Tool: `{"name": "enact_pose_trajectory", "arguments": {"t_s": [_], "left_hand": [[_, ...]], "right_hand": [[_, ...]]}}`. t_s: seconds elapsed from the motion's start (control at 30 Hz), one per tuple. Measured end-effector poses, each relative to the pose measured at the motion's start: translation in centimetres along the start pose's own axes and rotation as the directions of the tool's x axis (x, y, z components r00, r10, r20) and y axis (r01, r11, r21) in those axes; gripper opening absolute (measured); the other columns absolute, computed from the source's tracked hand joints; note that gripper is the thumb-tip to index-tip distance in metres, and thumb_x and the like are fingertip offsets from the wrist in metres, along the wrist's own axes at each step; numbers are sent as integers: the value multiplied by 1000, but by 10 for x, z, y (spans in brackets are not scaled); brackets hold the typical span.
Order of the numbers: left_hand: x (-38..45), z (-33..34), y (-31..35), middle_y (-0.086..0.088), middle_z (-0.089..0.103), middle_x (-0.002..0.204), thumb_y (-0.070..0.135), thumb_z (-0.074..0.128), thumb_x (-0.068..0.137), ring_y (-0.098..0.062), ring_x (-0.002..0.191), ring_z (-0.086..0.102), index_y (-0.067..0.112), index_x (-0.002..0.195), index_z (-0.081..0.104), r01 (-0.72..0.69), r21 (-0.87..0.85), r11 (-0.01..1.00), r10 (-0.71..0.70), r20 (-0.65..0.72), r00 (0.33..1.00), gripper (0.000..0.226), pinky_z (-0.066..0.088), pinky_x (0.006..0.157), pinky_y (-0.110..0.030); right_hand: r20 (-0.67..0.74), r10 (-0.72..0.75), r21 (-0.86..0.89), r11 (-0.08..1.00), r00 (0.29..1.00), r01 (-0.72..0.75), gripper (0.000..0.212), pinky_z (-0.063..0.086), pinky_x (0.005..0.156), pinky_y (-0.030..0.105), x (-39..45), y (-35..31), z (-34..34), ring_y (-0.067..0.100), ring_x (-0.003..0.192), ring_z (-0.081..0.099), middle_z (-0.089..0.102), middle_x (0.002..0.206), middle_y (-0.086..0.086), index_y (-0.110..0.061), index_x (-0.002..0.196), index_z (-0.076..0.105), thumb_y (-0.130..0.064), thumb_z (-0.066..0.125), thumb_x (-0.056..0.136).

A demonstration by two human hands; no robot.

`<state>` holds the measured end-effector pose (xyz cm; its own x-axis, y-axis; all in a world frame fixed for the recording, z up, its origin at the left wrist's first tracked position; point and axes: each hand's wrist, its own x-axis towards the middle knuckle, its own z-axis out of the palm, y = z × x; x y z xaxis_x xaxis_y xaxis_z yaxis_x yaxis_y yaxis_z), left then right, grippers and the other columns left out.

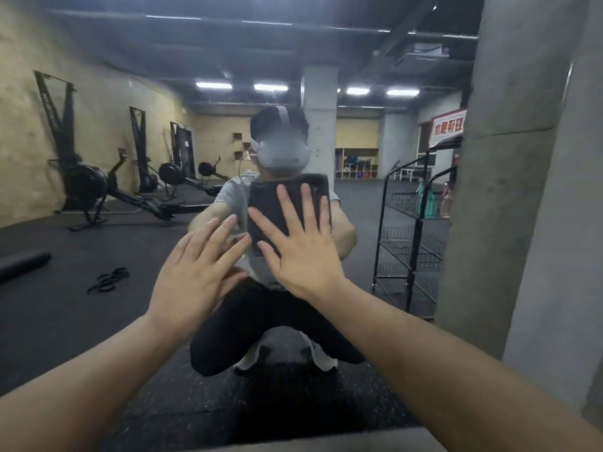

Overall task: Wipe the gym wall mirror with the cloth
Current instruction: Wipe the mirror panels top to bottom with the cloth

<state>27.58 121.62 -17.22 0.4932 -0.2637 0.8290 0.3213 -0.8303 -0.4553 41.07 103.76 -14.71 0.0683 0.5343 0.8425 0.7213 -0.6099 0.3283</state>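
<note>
My right hand (pixel 301 252), fingers spread straight, presses dark cloth (pixel 280 203) flat against wall mirror (pixel 130 177) at chest height of my crouching reflection. My left hand (pixel 195 269) open, fingertips touching glass beside cloth.

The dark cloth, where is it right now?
In the head view, the dark folded cloth sits mid-frame, pressed flat against the wall mirror under the right hand, with the left hand just beside it.
</note>
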Motion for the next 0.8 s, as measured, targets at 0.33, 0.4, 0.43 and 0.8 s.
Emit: {"name": "enact_pose_trajectory", "arguments": {"t_s": [0.33,0.4,0.43,0.8], "left_hand": [[24,2,51,-15,45,157,47,50,98,-35,143,43,19,150,53,-143,-68,987,143,-10,990,59,34,115,-50],[44,3,72,-15,46,156,45,49,98,-36,143,42,20,149,54,-165,-101,981,163,-27,986,57,35,114,-51],[54,3,83,-15,46,156,43,48,98,-36,143,42,21,147,55,-179,-120,977,176,-37,984,55,34,114,-51],[98,5,143,-18,52,151,32,84,82,-39,138,48,19,137,65,-233,-173,957,219,-96,971,59,30,112,-51]], "right_hand": [[15,-72,-90,993,997,73,55,4,128,55,-43,81,-11,35,158,8,13,171,6,-42,159,21,-53,35,107],[32,93,-111,990,995,-89,56,-3,128,54,-64,119,-16,37,158,4,6,171,6,-42,159,15,-54,31,107],[39,184,-113,977,982,-179,57,-5,127,53,-74,139,-20,37,158,1,5,172,7,-40,159,12,-54,29,107],[78,859,117,496,506,-860,63,-6,127,53,-126,207,-29,37,157,-12,-11,171,15,-33,165,1,-52,22,109]]}}
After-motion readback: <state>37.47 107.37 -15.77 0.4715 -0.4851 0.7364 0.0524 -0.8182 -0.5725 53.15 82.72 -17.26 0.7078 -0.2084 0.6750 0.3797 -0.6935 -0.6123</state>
